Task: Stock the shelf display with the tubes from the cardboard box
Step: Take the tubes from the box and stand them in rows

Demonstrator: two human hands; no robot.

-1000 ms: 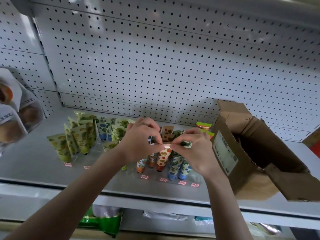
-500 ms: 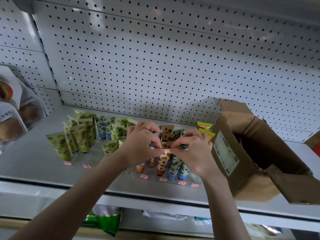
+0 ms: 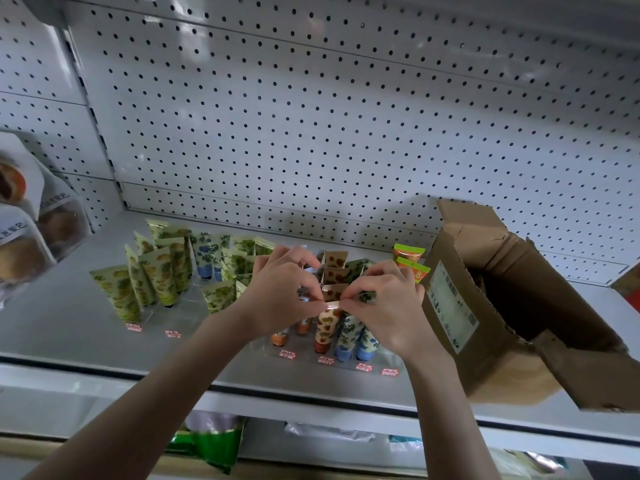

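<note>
Two hands work over the grey shelf [image 3: 69,341], beside the open cardboard box [image 3: 502,372]. The left hand [image 3: 277,296] and right hand [image 3: 384,306] each pinch the flat crimped top of one orange-print tube [image 3: 327,327] standing cap-down in the front row — fingers [image 3: 304,263] curled tight. Judged light, soft-walled, slightly slick — grip the stiff crimp, never the squeezable body.

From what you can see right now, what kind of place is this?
Probably a retail shop. A metal shelf with a pegboard back wall holds rows of tubes behind small red price tags, and an opened cardboard box sits on the shelf beside them, as in restocking.
</note>
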